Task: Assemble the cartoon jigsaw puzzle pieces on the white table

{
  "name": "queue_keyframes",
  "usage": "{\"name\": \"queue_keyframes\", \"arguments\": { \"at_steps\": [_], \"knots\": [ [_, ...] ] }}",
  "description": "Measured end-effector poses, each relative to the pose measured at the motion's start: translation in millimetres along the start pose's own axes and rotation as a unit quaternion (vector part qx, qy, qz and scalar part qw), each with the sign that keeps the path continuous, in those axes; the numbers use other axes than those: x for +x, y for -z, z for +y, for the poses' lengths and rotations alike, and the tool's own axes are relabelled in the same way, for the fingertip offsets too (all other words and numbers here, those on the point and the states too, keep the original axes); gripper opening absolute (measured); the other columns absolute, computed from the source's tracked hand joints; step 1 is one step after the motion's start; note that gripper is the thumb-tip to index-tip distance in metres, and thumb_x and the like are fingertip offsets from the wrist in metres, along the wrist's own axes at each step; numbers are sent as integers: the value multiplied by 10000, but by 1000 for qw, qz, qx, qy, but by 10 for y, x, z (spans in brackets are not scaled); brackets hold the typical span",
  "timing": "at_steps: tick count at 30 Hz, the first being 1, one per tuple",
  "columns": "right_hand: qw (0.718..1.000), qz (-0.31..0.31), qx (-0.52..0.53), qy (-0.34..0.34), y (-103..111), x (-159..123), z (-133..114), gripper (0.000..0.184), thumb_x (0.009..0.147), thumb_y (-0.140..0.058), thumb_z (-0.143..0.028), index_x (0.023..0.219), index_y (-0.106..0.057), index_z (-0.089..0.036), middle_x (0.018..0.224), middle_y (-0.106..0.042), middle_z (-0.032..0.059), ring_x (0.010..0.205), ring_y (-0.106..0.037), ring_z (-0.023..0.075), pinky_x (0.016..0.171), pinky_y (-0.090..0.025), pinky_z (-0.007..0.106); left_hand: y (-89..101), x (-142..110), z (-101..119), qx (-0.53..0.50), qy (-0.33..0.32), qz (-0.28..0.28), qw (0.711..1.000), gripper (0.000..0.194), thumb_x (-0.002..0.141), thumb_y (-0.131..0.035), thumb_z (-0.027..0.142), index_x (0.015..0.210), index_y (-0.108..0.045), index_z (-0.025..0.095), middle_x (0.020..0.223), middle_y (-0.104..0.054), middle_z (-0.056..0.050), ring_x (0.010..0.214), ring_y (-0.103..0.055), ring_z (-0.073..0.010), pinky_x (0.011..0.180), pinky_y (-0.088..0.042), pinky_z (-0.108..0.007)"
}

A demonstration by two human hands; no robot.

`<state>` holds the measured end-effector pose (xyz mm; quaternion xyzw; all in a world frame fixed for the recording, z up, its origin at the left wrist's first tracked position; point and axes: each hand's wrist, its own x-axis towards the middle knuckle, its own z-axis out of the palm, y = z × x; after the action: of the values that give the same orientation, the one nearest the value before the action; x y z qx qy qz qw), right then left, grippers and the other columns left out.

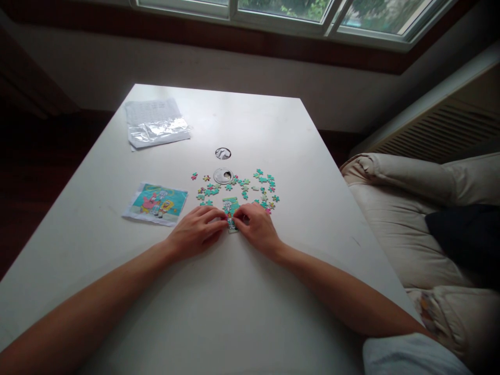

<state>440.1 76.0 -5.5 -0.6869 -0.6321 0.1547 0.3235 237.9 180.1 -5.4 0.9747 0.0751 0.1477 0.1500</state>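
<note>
A partly joined jigsaw puzzle [230,204], a narrow upright strip with a pale green cartoon figure, lies flat on the white table [234,302]. My left hand [200,227] rests at its left side, fingers bent and closed, fingertips against the strip's edge. From the right, my right hand [255,224] pinches at the strip with thumb and forefinger; whether a loose piece is between them is hidden. Loose puzzle pieces [213,190], mostly green, lie scattered just beyond both hands. More pieces [269,180] spread to the right.
Left of my hands lies a picture sheet [160,203] with cartoon characters. A clear plastic bag with paper [158,125] sits at the far left. A round hole [223,153] and a round disc [222,176] are mid-table. A cream sofa [398,224] stands to the right.
</note>
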Motion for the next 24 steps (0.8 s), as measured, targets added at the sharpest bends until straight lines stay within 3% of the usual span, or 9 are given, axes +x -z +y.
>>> {"name": "queue_keyframes", "arguments": {
  "at_steps": [6, 11, 16, 24],
  "knots": [
    [999, -22, 43, -6, 132, 52, 82, 77, 904, -645, -199, 847, -691, -222, 813, -698, 2, 769, -589, 162, 743, -434, 287, 19, 11, 16, -9, 4, 6, 1000, 284, 968, -526, 217, 1224, -642, 253, 1259, -647, -82, 1174, -571, -234, 1009, -471, -411],
    [994, -91, 35, 59, 339, 117, 213, 130, 926, -619, -196, 937, -743, -234, 861, -716, 15, 774, -605, 152, 735, -443, 268, 31, 15, 22, -5, 4, -5, 1000, 284, 978, -509, 218, 1232, -633, 247, 1278, -640, -82, 1184, -561, -241, 1016, -462, -420],
    [976, -157, -38, 149, 414, 116, 253, 164, 960, -604, -247, 997, -763, -257, 832, -710, 26, 795, -614, 166, 736, -427, 267, 26, 17, 14, -2, 3, -11, 1000, 289, 985, -501, 220, 1246, -623, 239, 1280, -635, -84, 1187, -554, -244, 1022, -457, -424],
    [962, -169, -85, 196, 394, 87, 212, 222, 1001, -544, -287, 1098, -743, -275, 859, -692, 38, 830, -603, 178, 729, -413, 274, 4, -1, 16, 10, 9, 1, 1000, 335, 984, -499, 226, 1304, -600, 235, 1224, -633, -98, 1127, -571, -237, 985, -485, -416]
  ]
}}
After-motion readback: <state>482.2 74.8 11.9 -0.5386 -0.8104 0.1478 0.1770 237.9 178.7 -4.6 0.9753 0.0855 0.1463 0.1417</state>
